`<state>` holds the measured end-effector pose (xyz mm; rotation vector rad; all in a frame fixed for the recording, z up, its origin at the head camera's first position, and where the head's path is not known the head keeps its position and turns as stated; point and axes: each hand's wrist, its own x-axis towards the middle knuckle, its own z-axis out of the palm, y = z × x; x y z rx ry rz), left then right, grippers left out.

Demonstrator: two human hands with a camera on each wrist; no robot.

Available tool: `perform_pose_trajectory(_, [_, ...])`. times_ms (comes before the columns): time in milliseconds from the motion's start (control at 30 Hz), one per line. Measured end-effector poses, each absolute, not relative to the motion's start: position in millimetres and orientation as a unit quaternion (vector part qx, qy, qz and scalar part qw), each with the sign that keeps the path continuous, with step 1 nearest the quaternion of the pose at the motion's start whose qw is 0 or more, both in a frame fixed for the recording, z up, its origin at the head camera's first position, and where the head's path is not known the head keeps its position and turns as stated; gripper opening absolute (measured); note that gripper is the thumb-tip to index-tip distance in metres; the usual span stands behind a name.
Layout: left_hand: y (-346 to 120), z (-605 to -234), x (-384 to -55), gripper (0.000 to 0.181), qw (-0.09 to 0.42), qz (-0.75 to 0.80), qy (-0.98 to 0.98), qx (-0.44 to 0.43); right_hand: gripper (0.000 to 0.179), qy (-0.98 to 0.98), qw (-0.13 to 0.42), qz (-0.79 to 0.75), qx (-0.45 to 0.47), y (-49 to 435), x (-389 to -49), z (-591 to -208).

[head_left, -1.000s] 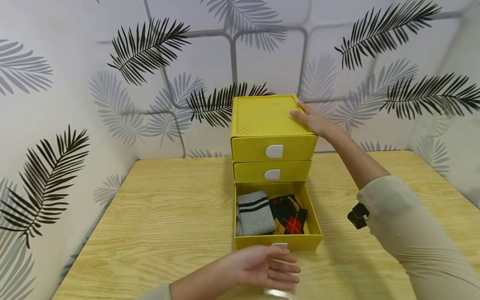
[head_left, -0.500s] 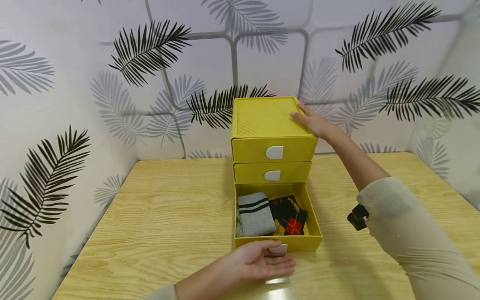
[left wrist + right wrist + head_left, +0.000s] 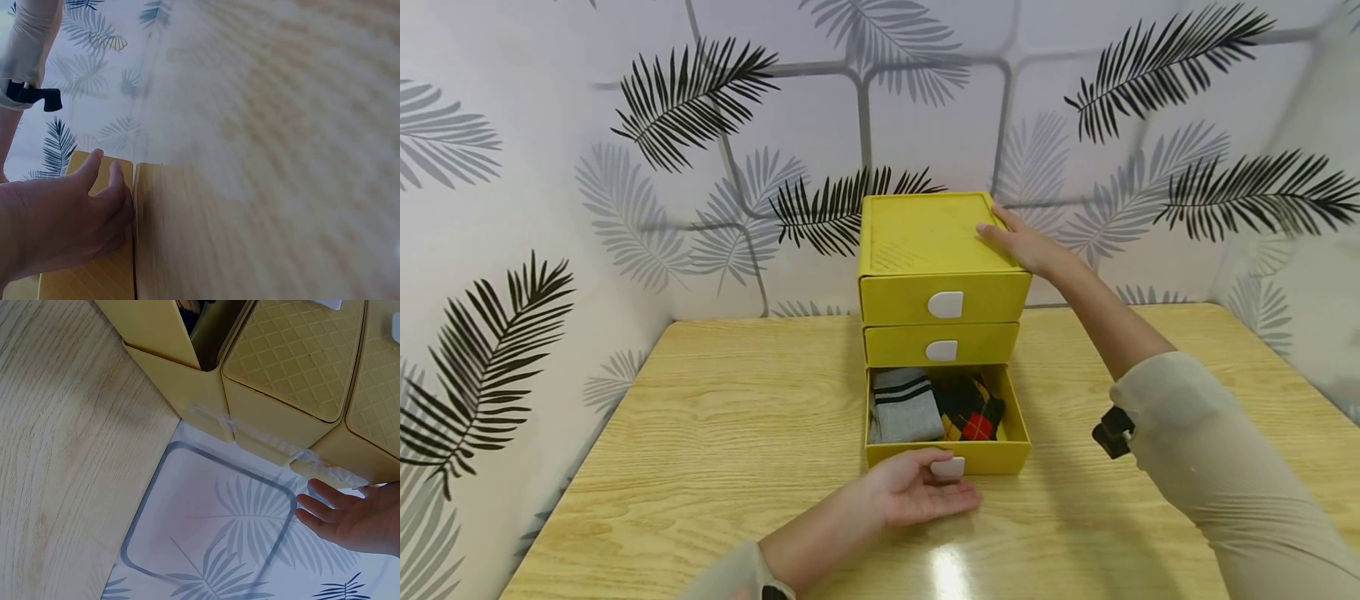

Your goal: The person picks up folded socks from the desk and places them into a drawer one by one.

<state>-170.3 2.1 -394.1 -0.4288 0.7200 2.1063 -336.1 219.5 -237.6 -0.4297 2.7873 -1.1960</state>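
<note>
A yellow three-drawer box [image 3: 925, 237] stands on the table. Its bottom drawer [image 3: 996, 458] is partly pulled out. Inside lie a folded grey sock [image 3: 910, 415] with black stripes and a dark argyle sock [image 3: 973, 417] with a red diamond. My left hand [image 3: 913, 492] lies against the drawer's front by the white tab handle [image 3: 950, 467], its fingers extended and thumb on the upper front. My right hand [image 3: 1030, 247] rests on the box's top right edge; the right wrist view shows extended fingers [image 3: 325, 512] beside the box's side.
The wooden table [image 3: 737, 433] spreads to both sides and in front. A wall covering with palm leaves [image 3: 700, 100] rises right behind the box. The upper two drawers, one with a white handle [image 3: 945, 305], are closed. Clear tape [image 3: 269, 440] runs along the box's side.
The left hand has moved up to the bottom drawer's front and the drawer has slid partway inward, carrying the socks with it. The right hand has stayed on the box.
</note>
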Motion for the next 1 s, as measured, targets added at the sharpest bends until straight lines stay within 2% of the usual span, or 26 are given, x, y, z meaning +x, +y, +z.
perform_pose_trajectory(333, [6.5, -392.7, -189.5, 0.046, 0.416, 0.848, 0.275, -0.178, 0.072, 0.91, 0.044, -0.39, -0.134, 218.1, -334.9, -235.6])
perform_pose_trajectory(1000, [13.8, -392.3, -230.3, 0.044, 0.378, 0.858, 0.283, -0.2, 0.071, 0.915, 0.043, -0.379, -0.136, 217.7, -336.3, -235.4])
